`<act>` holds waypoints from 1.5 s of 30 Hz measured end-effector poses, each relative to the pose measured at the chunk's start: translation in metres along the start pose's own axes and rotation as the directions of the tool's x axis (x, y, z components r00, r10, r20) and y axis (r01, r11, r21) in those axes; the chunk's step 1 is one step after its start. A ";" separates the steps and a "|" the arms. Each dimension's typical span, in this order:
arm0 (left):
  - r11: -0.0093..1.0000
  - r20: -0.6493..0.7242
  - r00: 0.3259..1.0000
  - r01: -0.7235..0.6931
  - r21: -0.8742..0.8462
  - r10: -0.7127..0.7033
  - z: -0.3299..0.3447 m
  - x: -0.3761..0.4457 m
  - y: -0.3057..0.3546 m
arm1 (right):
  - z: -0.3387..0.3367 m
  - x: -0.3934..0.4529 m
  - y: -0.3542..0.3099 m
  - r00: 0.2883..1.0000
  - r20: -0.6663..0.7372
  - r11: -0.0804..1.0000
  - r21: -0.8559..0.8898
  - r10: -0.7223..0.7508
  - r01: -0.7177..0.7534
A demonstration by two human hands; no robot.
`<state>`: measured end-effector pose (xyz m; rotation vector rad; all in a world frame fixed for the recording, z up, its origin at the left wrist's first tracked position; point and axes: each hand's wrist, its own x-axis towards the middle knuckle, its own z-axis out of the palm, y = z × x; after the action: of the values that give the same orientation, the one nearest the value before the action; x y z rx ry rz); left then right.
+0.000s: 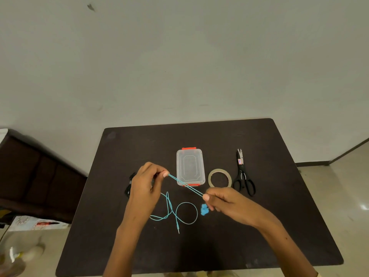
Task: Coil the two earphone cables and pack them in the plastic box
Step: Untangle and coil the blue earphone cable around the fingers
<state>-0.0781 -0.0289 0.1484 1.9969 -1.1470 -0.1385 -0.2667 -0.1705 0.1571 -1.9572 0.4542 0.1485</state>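
A blue earphone cable [185,186] is stretched taut between my two hands above the dark table [279,216]. My left hand [146,182] pinches its upper end; my right hand [221,198] pinches the lower end, with the blue earbuds [204,209] dangling just below its fingers. The rest of the cable lies looped on the table, its plug [178,226] pointing toward me. A black earphone cable [128,186] lies mostly hidden behind my left hand. The clear plastic box [190,166] with red clasps sits closed just beyond my hands.
A roll of clear tape [219,178] lies right of the box, and black scissors [244,174] lie further right. A dark wooden cabinet [30,172] stands left of the table. A carton [38,223] and bottles sit on the floor at lower left.
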 end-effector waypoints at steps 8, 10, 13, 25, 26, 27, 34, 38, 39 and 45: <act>0.994 -0.077 0.992 0.092 -0.061 -0.096 0.009 -0.001 -0.003 | 0.018 0.006 -0.005 0.993 -0.075 0.942 -0.330 -0.092 0.063; 0.992 -0.062 0.992 0.109 -0.058 -0.113 0.011 0.000 -0.005 | 0.019 0.009 -0.007 0.993 -0.090 0.942 -0.334 -0.078 0.044; 0.988 -0.046 0.987 0.153 -0.004 -0.153 0.010 0.002 -0.014 | 0.022 0.012 -0.008 0.996 -0.071 0.940 -0.340 -0.059 0.032; 0.991 0.355 0.934 0.079 -0.111 -0.034 0.028 -0.004 0.017 | 0.021 0.024 0.002 0.987 -0.089 0.970 -0.212 -0.136 0.115; 0.992 0.343 0.938 0.078 -0.104 -0.038 0.027 -0.003 0.017 | 0.021 0.023 0.003 0.984 -0.103 0.976 -0.182 -0.143 0.123; 0.995 0.336 0.941 0.064 -0.082 -0.033 0.027 -0.003 0.017 | 0.020 0.023 0.004 0.982 -0.118 0.981 -0.145 -0.145 0.128; 0.997 0.283 0.958 0.057 -0.056 -0.039 0.015 -0.003 -0.004 | 0.001 0.016 0.023 0.993 -0.078 0.988 0.118 -0.090 0.099; 0.996 0.232 0.971 0.072 -0.049 -0.059 0.013 -0.003 -0.006 | -0.003 0.016 0.032 0.998 -0.035 0.991 0.119 -0.055 0.059; 0.996 0.217 0.974 0.076 -0.040 -0.066 0.014 -0.003 -0.007 | -0.004 0.017 0.034 0.998 -0.035 0.993 0.110 -0.050 0.053; 0.996 0.174 0.981 0.088 -0.028 -0.082 0.016 -0.005 -0.008 | -0.001 0.021 0.040 0.996 -0.067 0.998 0.021 -0.061 0.062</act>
<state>-0.0828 -0.0323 0.1307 2.0344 -1.1585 -0.3799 -0.2631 -0.1910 0.1172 -1.9551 0.4365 0.0394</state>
